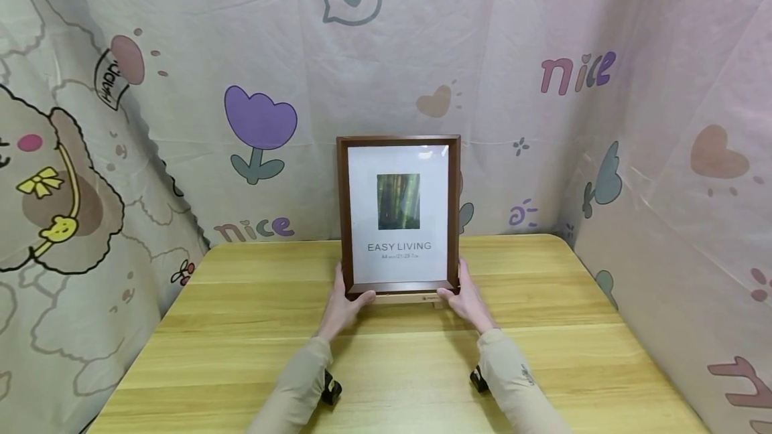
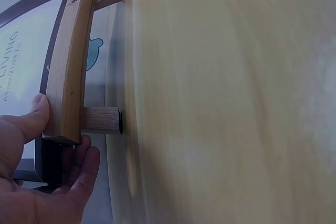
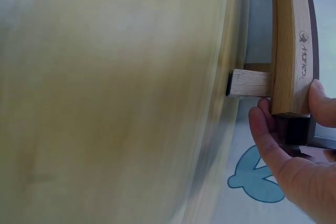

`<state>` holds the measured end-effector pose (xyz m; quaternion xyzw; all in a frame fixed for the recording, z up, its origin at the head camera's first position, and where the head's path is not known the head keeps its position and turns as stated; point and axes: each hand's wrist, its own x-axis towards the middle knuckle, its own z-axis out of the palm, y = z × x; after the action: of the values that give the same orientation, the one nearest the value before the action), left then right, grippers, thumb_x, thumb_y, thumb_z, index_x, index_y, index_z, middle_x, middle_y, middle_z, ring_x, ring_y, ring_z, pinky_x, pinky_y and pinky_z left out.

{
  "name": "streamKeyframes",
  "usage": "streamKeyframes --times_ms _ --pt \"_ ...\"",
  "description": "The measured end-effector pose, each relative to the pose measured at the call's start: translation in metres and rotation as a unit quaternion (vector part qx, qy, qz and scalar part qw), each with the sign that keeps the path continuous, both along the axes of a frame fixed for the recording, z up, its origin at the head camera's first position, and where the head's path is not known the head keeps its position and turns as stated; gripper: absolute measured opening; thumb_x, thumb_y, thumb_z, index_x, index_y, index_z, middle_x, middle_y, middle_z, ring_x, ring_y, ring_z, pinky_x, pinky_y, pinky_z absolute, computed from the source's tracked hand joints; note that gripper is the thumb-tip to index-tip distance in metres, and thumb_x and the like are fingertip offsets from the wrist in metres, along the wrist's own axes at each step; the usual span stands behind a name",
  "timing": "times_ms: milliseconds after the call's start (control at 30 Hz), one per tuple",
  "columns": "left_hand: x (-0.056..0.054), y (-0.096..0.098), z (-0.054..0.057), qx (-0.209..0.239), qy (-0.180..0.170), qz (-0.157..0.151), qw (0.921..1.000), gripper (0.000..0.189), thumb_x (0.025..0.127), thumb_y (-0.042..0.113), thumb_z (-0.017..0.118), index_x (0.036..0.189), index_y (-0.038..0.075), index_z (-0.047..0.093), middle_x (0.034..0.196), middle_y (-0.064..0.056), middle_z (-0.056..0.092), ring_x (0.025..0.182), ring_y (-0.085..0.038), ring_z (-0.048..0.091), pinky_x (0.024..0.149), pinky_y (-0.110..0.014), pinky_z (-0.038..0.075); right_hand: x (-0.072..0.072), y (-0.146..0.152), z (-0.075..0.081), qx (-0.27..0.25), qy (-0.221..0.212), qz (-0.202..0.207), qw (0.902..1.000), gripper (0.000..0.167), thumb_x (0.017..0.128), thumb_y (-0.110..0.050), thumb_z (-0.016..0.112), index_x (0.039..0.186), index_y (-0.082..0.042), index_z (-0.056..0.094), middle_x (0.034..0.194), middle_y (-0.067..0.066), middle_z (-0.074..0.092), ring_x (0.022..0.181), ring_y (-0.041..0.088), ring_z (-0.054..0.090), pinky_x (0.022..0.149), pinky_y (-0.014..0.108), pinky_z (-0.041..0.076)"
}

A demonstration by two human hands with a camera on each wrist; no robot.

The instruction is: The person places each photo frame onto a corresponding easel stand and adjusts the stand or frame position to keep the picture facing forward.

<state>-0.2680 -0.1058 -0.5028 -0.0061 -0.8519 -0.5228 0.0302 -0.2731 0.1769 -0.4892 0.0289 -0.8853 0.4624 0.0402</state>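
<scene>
A brown picture frame (image 1: pixel 362 206) stands upright at the back of the table, with a small green forest print and the words EASY LIVING on white. Its lower edge sits on the ledge of a wooden stand (image 1: pixel 398 299), whose short feet show in both wrist views. My left hand (image 1: pixel 342 305) grips the lower left corner, thumb in front and fingers behind. At the lower right corner, my right hand (image 1: pixel 469 301) holds on the same way, its thumb by the ledge (image 3: pixel 294 51). The frame hides most of the stand.
The wood-grain table (image 1: pixel 241 340) reaches back to a patterned cloth (image 1: pixel 506 19) hanging behind it. More cloth hangs at the left and right sides. A black strap device (image 1: pixel 330 388) is on the left wrist and another (image 1: pixel 479 379) on the right.
</scene>
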Motion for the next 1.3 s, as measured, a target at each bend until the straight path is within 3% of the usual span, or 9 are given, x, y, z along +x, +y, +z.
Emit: streamKeyframes --times_ms 600,1300 --pt "0.001 -0.011 -0.001 -0.012 0.002 0.011 0.9999 0.113 0.087 0.035 0.079 0.162 0.007 -0.001 0.166 -0.029 0.014 0.15 -0.053 0.021 0.121 -0.067 0.021 -0.002 -0.011 0.0 0.004 -0.003 0.004 1.0 0.094 0.091 -0.008 0.069 0.16 0.0 0.005 0.16 0.035 0.022 0.145 0.054 0.031 0.121 0.065 0.023" --pt "0.002 -0.017 0.001 -0.018 -0.007 0.012 0.9997 0.112 0.088 0.037 0.077 0.161 0.004 -0.002 0.166 -0.03 0.011 0.15 -0.054 0.02 0.121 -0.067 0.021 -0.004 -0.015 -0.002 -0.008 0.004 0.012 0.9999 0.095 0.091 -0.007 0.07 0.161 -0.003 0.005 0.158 0.036 0.027 0.142 0.055 0.035 0.12 0.065 0.025"
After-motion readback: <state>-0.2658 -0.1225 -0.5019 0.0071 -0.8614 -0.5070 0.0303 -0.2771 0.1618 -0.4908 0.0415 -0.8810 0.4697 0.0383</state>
